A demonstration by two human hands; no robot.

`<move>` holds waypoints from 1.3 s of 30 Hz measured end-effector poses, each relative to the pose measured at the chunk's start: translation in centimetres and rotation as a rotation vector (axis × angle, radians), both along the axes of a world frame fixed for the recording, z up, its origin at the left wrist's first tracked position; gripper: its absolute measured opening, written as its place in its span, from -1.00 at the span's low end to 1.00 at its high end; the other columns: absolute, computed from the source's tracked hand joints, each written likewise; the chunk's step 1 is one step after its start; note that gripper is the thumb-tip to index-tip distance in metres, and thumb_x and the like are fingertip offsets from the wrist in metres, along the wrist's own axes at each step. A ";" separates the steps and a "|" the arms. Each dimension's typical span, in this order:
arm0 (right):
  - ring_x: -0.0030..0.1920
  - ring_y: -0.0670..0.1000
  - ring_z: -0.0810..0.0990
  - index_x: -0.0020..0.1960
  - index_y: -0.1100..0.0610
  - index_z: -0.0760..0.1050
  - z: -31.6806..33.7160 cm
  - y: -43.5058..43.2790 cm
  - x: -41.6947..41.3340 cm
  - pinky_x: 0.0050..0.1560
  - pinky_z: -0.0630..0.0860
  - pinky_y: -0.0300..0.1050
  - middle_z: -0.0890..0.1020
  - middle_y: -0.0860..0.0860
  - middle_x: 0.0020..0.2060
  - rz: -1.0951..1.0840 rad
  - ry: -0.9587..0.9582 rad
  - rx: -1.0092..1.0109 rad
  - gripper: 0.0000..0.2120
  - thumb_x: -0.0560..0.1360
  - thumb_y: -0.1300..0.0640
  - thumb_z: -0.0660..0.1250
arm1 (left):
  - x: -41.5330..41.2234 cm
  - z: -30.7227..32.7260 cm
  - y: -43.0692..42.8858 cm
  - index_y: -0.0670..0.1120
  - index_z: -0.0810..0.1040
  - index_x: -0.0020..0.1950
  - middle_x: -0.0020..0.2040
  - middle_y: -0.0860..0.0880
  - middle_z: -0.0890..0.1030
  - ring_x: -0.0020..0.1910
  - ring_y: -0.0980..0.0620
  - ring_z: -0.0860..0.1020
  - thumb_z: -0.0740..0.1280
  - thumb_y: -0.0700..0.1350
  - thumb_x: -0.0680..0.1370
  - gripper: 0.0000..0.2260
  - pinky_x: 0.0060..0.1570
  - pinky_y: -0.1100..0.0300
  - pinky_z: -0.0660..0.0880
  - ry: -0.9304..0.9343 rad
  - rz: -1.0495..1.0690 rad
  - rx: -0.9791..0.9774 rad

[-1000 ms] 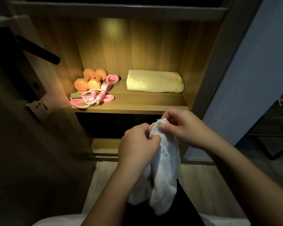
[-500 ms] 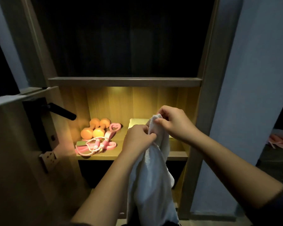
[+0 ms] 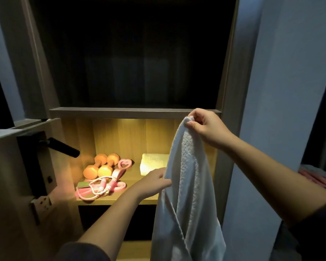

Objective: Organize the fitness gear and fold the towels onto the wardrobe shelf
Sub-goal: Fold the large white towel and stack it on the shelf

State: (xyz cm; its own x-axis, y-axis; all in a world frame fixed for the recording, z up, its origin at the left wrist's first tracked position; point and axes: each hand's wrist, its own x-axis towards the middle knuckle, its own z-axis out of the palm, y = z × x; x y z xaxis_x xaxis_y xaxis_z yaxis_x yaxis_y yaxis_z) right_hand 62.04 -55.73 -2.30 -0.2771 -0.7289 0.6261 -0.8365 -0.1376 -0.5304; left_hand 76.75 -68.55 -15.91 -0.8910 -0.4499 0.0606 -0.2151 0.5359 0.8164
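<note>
**White terry towel (image 3: 188,194) left to fold, the rest looks stowed**

At the far left a black lever door handle (image 3: 62,147) juts from an open door. Next comes the lit wooden wardrobe shelf (image 3: 134,178), with the fitness gear grouped at its left end. Two orange dumbbells (image 3: 102,165) sit side by side at the back. A pink skipping rope (image 3: 100,187) lies loosely coiled in front of them, and a pink strap with a heart-shaped loop (image 3: 121,169) touches the rope. That half of the task looks done. To the right, apart from the gear, a folded pale yellow towel (image 3: 152,163) lies flat on the same shelf, its right end hidden behind the white towel.

The left hand (image 3: 152,182) reaches across in front of the shelf to the white towel's left edge, low down. Its fingers meet the cloth, but I cannot tell whether they pinch it. The white towel hangs full length in front of the wardrobe, off the shelf and gathered lengthwise in loose folds. The right hand (image 3: 207,129) holds it up by the top corner, pinched between thumb and curled fingers.

By my reckoning this one towel remains: it needs spreading, folding and laying by the yellow one. At the far right a pink object (image 3: 314,176) lies on a dark surface, too blurred to say whether it belongs to the job.
</note>
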 end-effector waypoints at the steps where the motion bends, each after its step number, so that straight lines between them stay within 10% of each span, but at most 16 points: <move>1: -0.04 -0.05 0.57 0.06 0.14 0.52 0.1 0.1 -0.2 -0.12 0.48 -0.25 0.60 0.05 -0.07 0.001 -0.009 0.005 -0.91 0.59 0.13 0.32 | -0.5 -0.1 -0.1 0.09 0.58 0.09 0.02 0.14 0.64 0.04 0.15 0.59 0.23 -0.03 0.33 -0.64 0.01 0.23 0.48 -0.020 -0.018 0.045; 16: -0.10 -0.10 0.60 0.02 0.08 0.51 -0.8 1.8 -3.7 -0.10 0.57 -0.20 0.60 -0.03 -0.14 0.085 -0.085 0.045 -0.97 0.58 0.14 0.32 | -6.5 -2.2 1.8 -0.15 0.45 0.05 -0.02 -0.15 0.48 -0.02 -0.07 0.46 0.21 -0.09 0.27 -0.62 0.06 0.04 0.42 0.018 -0.004 0.293; 24: -0.19 -0.27 0.58 -0.02 0.06 0.50 -1.5 2.3 -4.9 -0.20 0.50 -0.39 0.58 -0.02 -0.15 0.159 -0.209 0.041 -0.98 0.59 0.14 0.30 | -6.3 -3.3 1.8 0.05 0.47 0.22 0.14 -0.07 0.61 0.14 -0.09 0.58 0.26 -0.06 0.36 -0.58 0.17 -0.03 0.50 0.206 0.034 0.421; 39: -0.19 -0.07 0.62 0.03 0.15 0.46 -0.6 3.2 -6.7 -0.15 0.57 -0.25 0.57 0.02 -0.17 0.448 -0.585 0.182 -0.81 0.50 0.06 0.27 | -6.0 -0.3 3.3 -0.27 0.62 0.08 0.20 0.00 0.55 0.26 -0.04 0.49 0.27 0.08 0.48 -0.56 0.37 -0.04 0.33 0.293 -0.144 0.309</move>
